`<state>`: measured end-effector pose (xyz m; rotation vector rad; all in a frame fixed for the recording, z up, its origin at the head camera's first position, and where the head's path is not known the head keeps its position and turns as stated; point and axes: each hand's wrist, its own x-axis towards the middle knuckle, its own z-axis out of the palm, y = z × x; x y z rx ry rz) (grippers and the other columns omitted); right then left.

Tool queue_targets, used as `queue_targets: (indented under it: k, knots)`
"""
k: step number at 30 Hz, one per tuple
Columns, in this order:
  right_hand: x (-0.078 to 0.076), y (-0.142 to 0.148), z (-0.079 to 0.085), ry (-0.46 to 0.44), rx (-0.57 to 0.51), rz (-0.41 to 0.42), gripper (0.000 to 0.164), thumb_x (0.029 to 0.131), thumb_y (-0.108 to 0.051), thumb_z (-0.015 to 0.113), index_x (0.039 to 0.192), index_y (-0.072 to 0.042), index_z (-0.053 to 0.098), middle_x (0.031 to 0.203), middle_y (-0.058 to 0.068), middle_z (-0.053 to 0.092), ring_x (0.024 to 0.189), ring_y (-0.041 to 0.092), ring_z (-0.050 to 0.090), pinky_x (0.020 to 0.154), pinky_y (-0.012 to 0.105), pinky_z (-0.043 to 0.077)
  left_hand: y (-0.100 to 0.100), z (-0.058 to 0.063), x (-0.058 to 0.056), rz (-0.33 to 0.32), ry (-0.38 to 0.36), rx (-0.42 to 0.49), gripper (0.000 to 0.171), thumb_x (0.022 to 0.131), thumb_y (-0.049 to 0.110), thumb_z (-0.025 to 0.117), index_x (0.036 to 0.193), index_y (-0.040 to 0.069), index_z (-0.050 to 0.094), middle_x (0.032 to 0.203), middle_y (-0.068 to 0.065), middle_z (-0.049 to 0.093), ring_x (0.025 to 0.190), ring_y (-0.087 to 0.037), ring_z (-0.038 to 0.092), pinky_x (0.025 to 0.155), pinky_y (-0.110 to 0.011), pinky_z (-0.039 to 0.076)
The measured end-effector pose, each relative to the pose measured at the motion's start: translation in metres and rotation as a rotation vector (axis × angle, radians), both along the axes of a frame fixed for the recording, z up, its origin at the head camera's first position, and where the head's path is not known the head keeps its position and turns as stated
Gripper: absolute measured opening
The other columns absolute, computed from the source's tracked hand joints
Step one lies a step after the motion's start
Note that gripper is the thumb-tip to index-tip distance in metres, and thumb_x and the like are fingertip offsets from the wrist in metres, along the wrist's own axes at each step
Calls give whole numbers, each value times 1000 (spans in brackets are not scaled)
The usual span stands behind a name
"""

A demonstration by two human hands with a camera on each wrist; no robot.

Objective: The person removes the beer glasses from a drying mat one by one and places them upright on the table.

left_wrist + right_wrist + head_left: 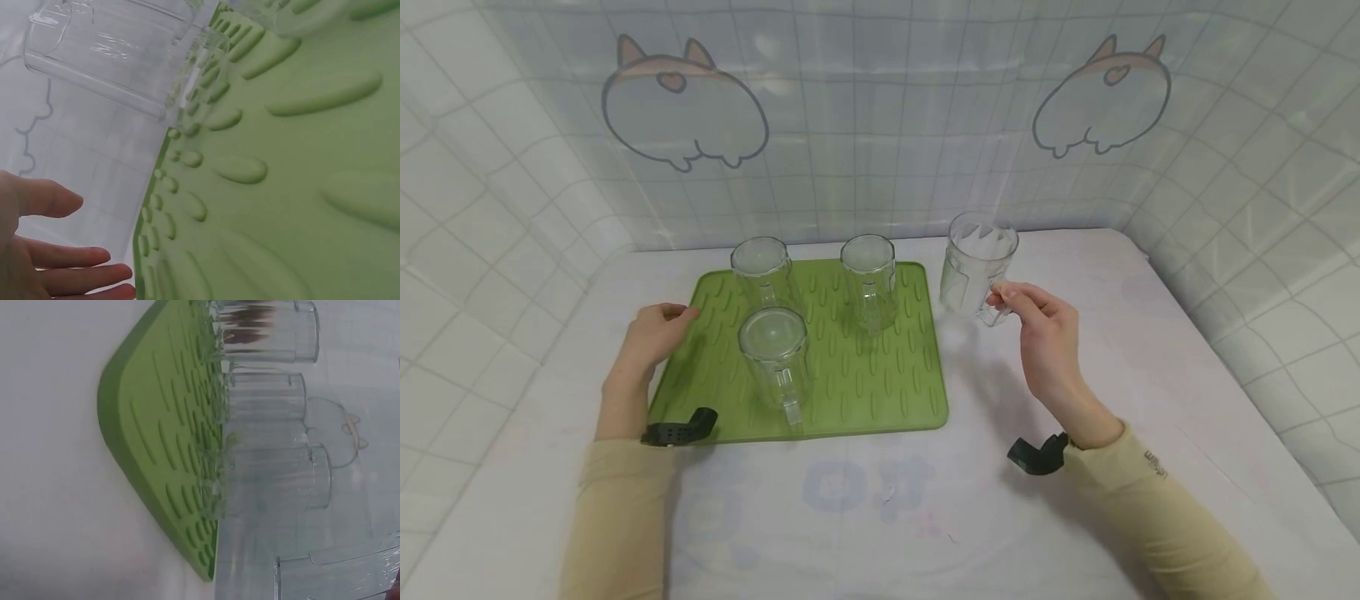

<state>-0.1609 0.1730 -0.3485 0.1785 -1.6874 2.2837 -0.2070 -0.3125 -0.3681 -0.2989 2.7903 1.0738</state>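
Observation:
My right hand (1048, 337) pinches the handle of a clear glass mug (966, 271) beside the right edge of a green ridged mat (880, 400). In the right wrist view, part of this mug (331, 572) shows at the bottom right corner. On the mat stand three more glass mugs: one at the back left (762, 271), one at the back right (871, 275) and one at the front left (775, 358). Near the mat's left edge, my left hand (655, 337) holds nothing. Its fingers (84, 278) are extended, with the thumb apart from them.
The mat lies on a white cloth-covered table (865, 517) with faded print. Behind and at both sides rises a white grid-patterned curtain (880, 125) with animal drawings. Each wrist carries a black camera mount (677, 429).

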Motion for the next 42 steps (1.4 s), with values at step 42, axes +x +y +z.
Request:
queue_targets:
  k: [42]
  knots:
    - [-29, 37, -1, -20, -44, -164, 16, 97, -3, 60, 95, 3, 75, 81, 2, 74, 85, 18, 61, 91, 27, 44, -4, -8, 3, -7, 24, -34, 76, 104, 50, 33, 143, -14, 40, 144, -39, 41, 130, -54, 42, 104, -64, 40]
